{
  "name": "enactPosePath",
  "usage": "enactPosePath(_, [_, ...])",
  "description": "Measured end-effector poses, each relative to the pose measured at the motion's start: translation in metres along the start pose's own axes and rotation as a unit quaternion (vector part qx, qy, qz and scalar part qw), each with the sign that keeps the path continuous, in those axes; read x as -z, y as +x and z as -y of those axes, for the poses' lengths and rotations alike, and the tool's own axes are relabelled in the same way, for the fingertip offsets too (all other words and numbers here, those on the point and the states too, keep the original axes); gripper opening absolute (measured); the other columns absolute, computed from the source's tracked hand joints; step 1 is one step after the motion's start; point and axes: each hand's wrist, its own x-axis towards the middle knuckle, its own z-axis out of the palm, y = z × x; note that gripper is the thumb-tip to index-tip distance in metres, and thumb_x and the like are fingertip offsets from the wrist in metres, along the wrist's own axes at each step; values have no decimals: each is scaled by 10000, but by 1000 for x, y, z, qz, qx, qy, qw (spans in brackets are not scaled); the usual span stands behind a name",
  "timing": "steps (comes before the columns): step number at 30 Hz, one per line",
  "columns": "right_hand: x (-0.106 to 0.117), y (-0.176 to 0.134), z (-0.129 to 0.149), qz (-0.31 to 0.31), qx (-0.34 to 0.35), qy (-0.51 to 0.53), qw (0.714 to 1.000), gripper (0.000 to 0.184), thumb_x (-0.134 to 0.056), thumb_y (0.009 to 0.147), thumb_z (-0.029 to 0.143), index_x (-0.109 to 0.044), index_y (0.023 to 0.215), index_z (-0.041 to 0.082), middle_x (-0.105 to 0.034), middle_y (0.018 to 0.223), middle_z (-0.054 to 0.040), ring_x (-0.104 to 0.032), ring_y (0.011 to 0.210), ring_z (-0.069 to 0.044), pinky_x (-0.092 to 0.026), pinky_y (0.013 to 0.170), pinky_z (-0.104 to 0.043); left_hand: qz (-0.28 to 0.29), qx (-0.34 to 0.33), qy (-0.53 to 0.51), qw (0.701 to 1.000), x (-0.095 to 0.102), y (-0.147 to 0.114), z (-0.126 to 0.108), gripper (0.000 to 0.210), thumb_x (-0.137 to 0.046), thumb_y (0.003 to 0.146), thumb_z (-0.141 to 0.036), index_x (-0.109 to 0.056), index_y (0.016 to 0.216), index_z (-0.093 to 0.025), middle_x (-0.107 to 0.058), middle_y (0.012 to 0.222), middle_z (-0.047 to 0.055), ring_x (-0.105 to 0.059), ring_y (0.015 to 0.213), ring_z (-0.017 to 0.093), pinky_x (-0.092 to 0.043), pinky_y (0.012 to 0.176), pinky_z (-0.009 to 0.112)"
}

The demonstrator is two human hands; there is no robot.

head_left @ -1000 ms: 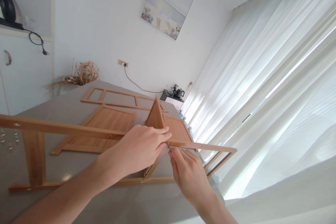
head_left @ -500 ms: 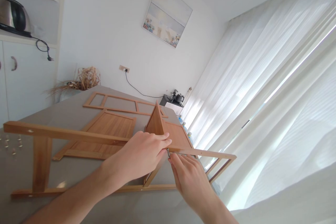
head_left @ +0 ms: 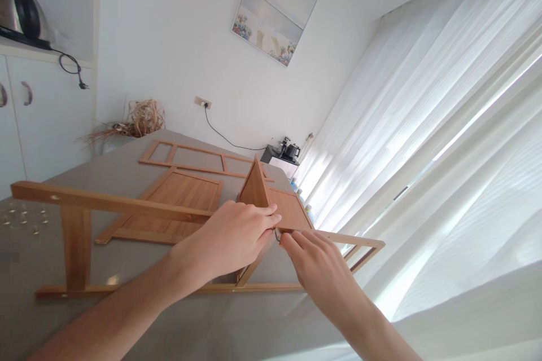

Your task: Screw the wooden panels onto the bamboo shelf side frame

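Observation:
A wooden frame point(head_left: 122, 203) stands on its edge on the grey table, with a wooden panel point(head_left: 254, 183) joined at an angle behind its top rail. My left hand point(head_left: 237, 234) is closed over that rail beside the joint, thumb and fingers pressed on the wood. Just to its right, my right hand point(head_left: 311, 254) pinches a small bent metal hex key point(head_left: 277, 234), whose tip meets the rail by my left fingertips. The key's far end is hidden by my fingers. Another wooden panel point(head_left: 186, 197) lies flat on the table behind the frame.
Several small metal screws point(head_left: 24, 217) stand on the table at the far left. A second slatted frame point(head_left: 197, 155) lies at the back. Dried plants point(head_left: 146, 115) sit beyond the table, a kettle point(head_left: 25, 11) is on the left shelf, and white curtains point(head_left: 423, 124) hang on the right.
The view has tilted and shifted slightly, so the frame and hands appear a little higher and further right. My right hand has turned a little with the hex key; my left hand keeps its grip.

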Motion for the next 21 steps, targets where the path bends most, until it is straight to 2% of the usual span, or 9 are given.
enactPosePath(8, [17,3,-7,20,2,9,1000,329,-411,725,-106,-394,782,217,-454,667,46,-315,562,-127,-197,566,-285,-7,-4,-2,1000,-3,-1,1,365,-382,1016,-267,-696,1200,-294,-624,1398,-29,-763,853,207,-527,617,319])
enactPosePath(12, [14,2,-6,23,10,18,1000,307,-419,775,-90,-405,800,215,-467,684,43,-328,577,-126,-210,579,-283,-4,-2,4,1000,-3,-1,2,374,-374,1002,-224,-711,1149,-291,-638,1382,-34,-760,773,199,-518,581,323])
enactPosePath(17, [10,3,-6,25,9,18,999,270,-436,854,-46,-408,798,217,-463,680,40,-340,582,-129,-214,576,-282,-4,0,-6,1000,-2,0,2,359,-386,994,-210,-708,1130,-289,-653,1364,-33,-766,807,209,-519,568,323])
enactPosePath(21, [14,7,-6,11,27,-5,1000,315,-439,761,-95,-418,800,217,-463,677,44,-350,575,-130,-220,571,-282,1,0,-4,1000,-1,0,2,365,-376,996,-212,-705,1132,-292,-650,1368,-36,-768,803,215,-522,558,332])
